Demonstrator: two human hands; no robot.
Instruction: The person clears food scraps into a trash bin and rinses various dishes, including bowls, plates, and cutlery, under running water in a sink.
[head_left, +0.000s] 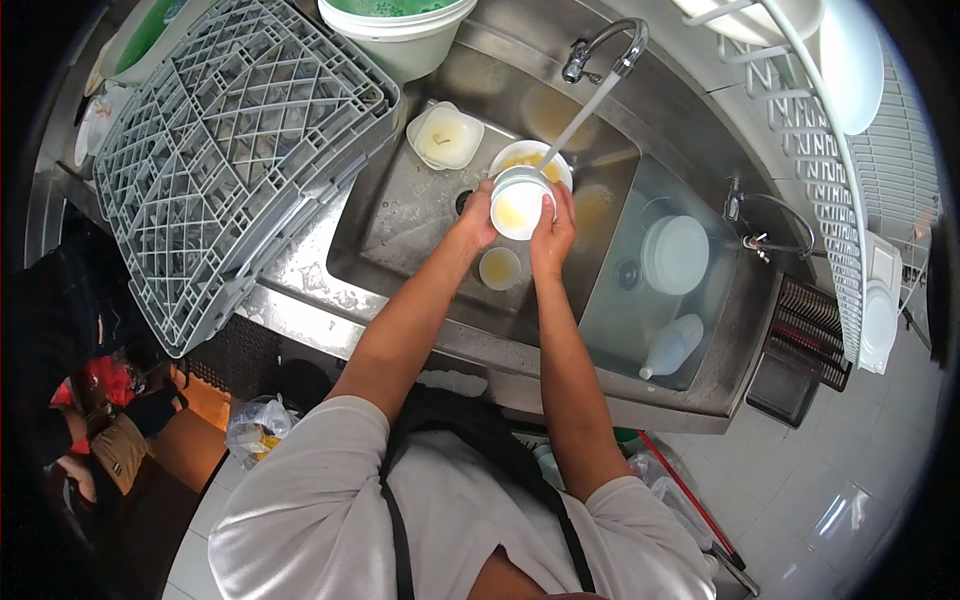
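Observation:
Both my hands hold a small white round container (517, 211) over the left basin of a steel sink (420, 217). My left hand (480, 214) grips its left side and my right hand (555, 225) its right side. Water runs from the curved chrome tap (609, 45) down to the container's far rim. Just behind it lies a white bowl (559, 154) with yellowish contents. A small round cup (499, 268) with yellowish liquid sits nearer me. Stacked squarish pale dishes (445, 136) rest at the basin's back left.
Grey dish racks (247, 150) stand at left, beside a white bucket (397, 34) with green contents. The water-filled right basin holds round lids or plates (675, 255) and a plastic bottle (675, 345). A white wire rack (832, 165) hangs at right. Another person (82, 442) is at far left.

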